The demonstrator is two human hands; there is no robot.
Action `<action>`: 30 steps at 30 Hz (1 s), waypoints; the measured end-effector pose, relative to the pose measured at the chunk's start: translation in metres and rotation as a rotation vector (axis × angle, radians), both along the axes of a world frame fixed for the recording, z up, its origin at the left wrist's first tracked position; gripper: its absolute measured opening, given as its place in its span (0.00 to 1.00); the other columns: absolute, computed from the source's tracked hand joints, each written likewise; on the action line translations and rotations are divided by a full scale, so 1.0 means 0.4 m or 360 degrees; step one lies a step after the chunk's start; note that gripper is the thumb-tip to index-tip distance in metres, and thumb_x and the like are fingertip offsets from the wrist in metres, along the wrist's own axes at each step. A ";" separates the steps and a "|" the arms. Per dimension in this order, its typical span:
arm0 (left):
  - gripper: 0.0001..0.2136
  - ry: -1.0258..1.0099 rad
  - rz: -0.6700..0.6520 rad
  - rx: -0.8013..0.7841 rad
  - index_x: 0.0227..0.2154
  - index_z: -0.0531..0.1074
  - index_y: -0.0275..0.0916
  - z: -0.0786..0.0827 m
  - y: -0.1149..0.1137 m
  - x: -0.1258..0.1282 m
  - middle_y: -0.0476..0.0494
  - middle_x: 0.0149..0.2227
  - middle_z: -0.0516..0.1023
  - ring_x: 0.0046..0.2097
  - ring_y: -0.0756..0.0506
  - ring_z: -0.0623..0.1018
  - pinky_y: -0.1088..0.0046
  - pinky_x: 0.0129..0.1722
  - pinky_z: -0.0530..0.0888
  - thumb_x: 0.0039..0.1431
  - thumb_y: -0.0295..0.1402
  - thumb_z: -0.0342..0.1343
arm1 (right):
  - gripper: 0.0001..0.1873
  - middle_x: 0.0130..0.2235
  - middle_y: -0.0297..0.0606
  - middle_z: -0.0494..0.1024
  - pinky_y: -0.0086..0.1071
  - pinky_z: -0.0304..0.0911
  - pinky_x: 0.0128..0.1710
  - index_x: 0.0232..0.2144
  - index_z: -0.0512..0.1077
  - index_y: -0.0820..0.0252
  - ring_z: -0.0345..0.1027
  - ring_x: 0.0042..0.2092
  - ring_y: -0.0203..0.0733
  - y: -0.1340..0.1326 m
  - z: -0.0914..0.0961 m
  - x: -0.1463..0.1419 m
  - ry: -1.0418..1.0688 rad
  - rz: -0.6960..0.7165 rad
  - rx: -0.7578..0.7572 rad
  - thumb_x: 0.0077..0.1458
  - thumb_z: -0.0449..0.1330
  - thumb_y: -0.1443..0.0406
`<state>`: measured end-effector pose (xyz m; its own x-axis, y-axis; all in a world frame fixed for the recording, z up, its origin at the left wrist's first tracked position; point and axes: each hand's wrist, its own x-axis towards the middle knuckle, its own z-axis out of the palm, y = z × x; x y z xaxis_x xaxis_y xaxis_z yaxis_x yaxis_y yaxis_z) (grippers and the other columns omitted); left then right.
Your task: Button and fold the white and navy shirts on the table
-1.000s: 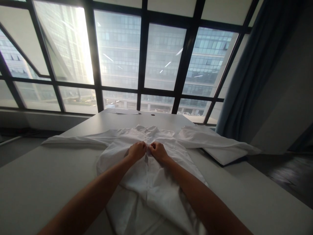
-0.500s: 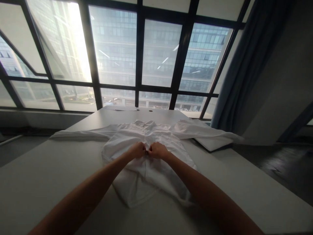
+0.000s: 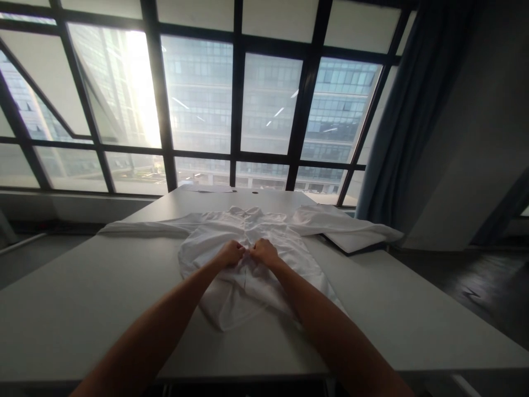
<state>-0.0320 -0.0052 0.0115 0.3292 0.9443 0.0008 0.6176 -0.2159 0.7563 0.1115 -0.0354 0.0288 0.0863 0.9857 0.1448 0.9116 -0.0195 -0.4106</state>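
Note:
A white long-sleeved shirt (image 3: 231,292) lies front up on a grey table (image 3: 61,309), collar towards the window and sleeves spread to both sides. My left hand (image 3: 230,254) and my right hand (image 3: 263,252) meet over the shirt's front placket at chest height. Each is closed in a pinch on the fabric edge there. What lies between the fingertips is too small to make out.
The right sleeve (image 3: 351,229) hangs over the table's right edge. Small dark items (image 3: 231,191) lie at the table's far edge. Behind stands a large black-framed window (image 3: 235,110), with a blue curtain (image 3: 409,121) at the right. Dark floor shows on both sides.
The camera has pulled back and the shirt's hem now lies wholly on the table. Both hands have stayed pinched together at the placket, shifted slightly towards the collar.

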 end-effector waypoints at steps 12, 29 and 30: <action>0.15 -0.0561 0.0035 -0.0370 0.17 0.63 0.38 0.016 -0.051 0.019 0.56 0.12 0.59 0.14 0.56 0.58 0.78 0.16 0.52 0.58 0.34 0.52 | 0.11 0.16 0.28 0.69 0.23 0.56 0.21 0.23 0.72 0.61 0.64 0.19 0.32 0.018 -0.055 0.073 0.0781 0.0597 0.0041 0.54 0.58 0.61; 0.14 -0.0568 0.0058 -0.0425 0.17 0.63 0.38 -0.001 -0.035 0.020 0.55 0.11 0.59 0.14 0.55 0.57 0.78 0.16 0.51 0.58 0.33 0.51 | 0.06 0.20 0.29 0.72 0.23 0.63 0.20 0.24 0.70 0.61 0.69 0.21 0.34 -0.016 -0.024 0.054 0.1204 0.0388 -0.0165 0.52 0.56 0.70; 0.15 -0.0566 0.0055 -0.0415 0.17 0.63 0.38 0.000 -0.037 0.020 0.55 0.11 0.59 0.14 0.55 0.57 0.78 0.16 0.51 0.58 0.33 0.51 | 0.06 0.20 0.29 0.73 0.23 0.64 0.20 0.25 0.70 0.61 0.70 0.22 0.34 -0.018 -0.022 0.052 0.1260 0.0368 -0.0199 0.52 0.56 0.71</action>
